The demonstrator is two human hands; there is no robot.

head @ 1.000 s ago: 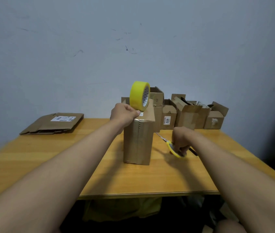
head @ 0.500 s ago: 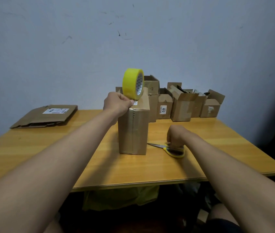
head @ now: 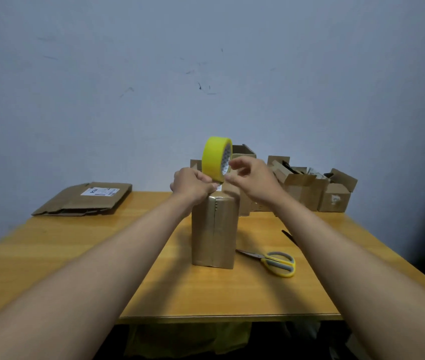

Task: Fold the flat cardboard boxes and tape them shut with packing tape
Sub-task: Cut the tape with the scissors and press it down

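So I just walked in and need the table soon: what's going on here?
A person is taping a cardboard box that stands upright on the table. The left hand holds the yellow tape roll on the box top, and the right hand reaches in beside it. The scissors lie on the table, unheld. A flat box waits at the far left.

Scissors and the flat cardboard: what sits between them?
The upright box stands between scissors and flat cardboard, with bare table, per the head view.
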